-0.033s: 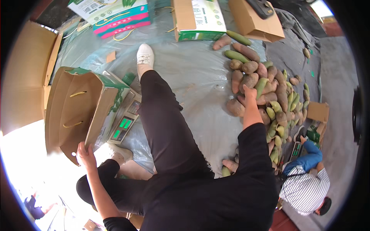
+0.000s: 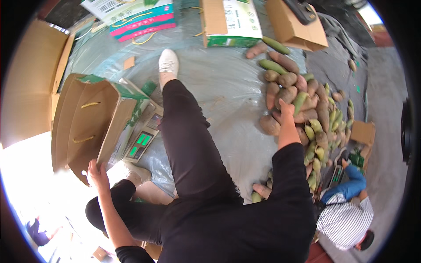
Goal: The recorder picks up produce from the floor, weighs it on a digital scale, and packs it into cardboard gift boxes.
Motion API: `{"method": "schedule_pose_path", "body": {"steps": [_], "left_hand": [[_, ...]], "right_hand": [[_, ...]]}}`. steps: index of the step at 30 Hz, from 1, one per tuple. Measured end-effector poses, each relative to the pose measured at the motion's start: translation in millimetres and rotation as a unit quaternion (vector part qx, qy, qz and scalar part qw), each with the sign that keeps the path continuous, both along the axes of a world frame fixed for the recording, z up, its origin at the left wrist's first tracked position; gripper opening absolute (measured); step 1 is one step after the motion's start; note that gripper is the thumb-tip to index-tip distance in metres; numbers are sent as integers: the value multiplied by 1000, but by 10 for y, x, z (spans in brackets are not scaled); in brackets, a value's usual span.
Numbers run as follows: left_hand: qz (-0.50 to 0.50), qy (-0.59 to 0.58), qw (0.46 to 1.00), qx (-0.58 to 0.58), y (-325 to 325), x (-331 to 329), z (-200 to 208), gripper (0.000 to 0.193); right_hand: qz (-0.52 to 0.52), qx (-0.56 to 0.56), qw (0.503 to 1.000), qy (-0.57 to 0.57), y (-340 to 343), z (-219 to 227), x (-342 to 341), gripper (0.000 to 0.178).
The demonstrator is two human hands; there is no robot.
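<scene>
At the near left edge of the heap, a brown tuber lies under the right hand. Tubers crowd it closely; a long green vegetable lies just to its right, among others mixed through the heap. Clear plastic sheet beneath. Between heap and open carton, the wearer's dark-trousered leg stretches across. Scale, green displays lit, just beside the carton. Far side: pink-and-blue box, green-and-white box, brown carton. Lower right: a person in a striped top, bent over.

Versus earlier frame: view shifted slightly, far boxes a little farther right; both hands at the same spots, tuber still in the heap.

Grip: right fingers partly curled against the tuber; cannot tell whether closed firmly. Left hand has fingers at the open carton's near rim; cannot tell whether they pinch it.
</scene>
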State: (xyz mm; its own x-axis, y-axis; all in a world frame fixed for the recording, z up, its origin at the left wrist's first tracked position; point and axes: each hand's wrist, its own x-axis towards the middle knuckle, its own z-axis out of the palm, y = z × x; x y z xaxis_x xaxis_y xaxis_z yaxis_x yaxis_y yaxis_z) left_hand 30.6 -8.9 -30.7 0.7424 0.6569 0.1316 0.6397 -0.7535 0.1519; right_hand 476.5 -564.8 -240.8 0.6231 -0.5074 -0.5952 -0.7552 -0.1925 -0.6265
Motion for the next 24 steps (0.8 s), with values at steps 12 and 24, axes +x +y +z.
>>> {"method": "schedule_pose_path", "body": {"steps": [12, 24], "left_hand": [[43, 41, 997, -54, -94, 291, 172, 12], [26, 54, 998, -26, -51, 234, 107, 12]], "right_hand": [[-10, -43, 999, 8, -97, -203, 179, 41], [-97, 142, 983, 68, 106, -4, -155, 62]]}}
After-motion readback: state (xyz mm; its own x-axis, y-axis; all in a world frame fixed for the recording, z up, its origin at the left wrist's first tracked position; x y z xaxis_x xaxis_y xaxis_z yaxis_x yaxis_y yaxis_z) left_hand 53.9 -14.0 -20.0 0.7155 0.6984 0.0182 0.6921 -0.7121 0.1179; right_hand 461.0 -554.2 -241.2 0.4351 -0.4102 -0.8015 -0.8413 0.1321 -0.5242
